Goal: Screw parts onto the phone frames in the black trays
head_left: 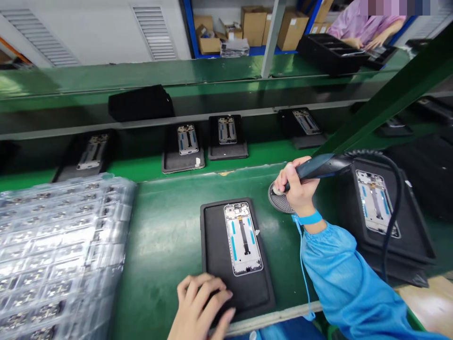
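A black tray (215, 250) lies on the green bench in front of me with an open phone frame (243, 238) in it. My left hand (203, 304) rests flat on the tray's near left corner, fingers spread. My right hand (296, 186) is closed around a dark electric screwdriver (323, 166). Its tip points down onto a small round grey dish (278, 200) right of the tray. A blue wrist strap (309, 218) circles my right wrist, and the tool's black cable (392, 212) loops to the right.
A stack of clear plastic blister trays (60, 255) fills the left. A stack of black trays with another phone frame (377, 203) stands at right. Several trays with phone frames (187, 139) ride the conveyor behind. Another person (364, 28) works at far right, near black trays (329, 52).
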Tool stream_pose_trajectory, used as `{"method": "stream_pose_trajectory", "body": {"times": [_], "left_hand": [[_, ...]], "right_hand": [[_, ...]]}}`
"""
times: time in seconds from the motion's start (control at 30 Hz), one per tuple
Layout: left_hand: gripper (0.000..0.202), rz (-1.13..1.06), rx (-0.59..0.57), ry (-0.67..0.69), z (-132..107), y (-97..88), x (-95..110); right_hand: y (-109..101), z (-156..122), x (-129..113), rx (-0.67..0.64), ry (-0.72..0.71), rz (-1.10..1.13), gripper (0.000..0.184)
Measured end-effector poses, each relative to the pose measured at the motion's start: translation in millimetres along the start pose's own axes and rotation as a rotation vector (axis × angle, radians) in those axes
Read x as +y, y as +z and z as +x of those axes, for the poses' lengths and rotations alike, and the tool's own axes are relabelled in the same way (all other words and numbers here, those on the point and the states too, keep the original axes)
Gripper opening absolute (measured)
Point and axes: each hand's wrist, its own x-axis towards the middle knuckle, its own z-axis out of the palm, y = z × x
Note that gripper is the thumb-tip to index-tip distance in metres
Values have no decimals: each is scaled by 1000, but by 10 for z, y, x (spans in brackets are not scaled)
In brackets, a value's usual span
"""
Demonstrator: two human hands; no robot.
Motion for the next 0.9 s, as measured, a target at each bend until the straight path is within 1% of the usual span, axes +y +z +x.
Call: {"method": "stream_pose_trajectory", "body": {"times": [0.07,0.2,0.3,0.37,0.43,0.5,0.57,0.67,0.77,0.83,0.9], "left_hand": [[28,-25,35,-14,308,28,-102],[29,55,14,-23,1073,106,-440],[36,118,-49,-100,1554,179,-698],[39,132,-117,-146,1735,225,-810],[41,115,-172,-150,1792,255,-859],[42,85,-194,-135,1757,268,-850],[43,55,-197,-134,1682,270,-799],[45,-2,-224,-167,1600,278,-687],[48,-57,-260,-230,1613,292,-587],[50,-90,-278,-274,1655,293,-544],[52,-126,-298,-303,1696,286,-516]], "right_hand": [[-1,2,1,4,1,-1,64],[1,-4,-5,-23,-7,1,62],[6,-10,-1,-34,-6,-6,63],[11,-12,11,-33,5,-11,64],[15,-11,25,-36,18,-17,66],[16,-4,18,-37,19,-28,67],[16,9,-37,-34,-1,-35,66],[44,13,-235,-20,-70,3,61],[164,-63,-478,-22,-119,71,55],[297,-171,-577,-84,-102,106,51],[441,-304,-590,-193,-56,143,48]]}}
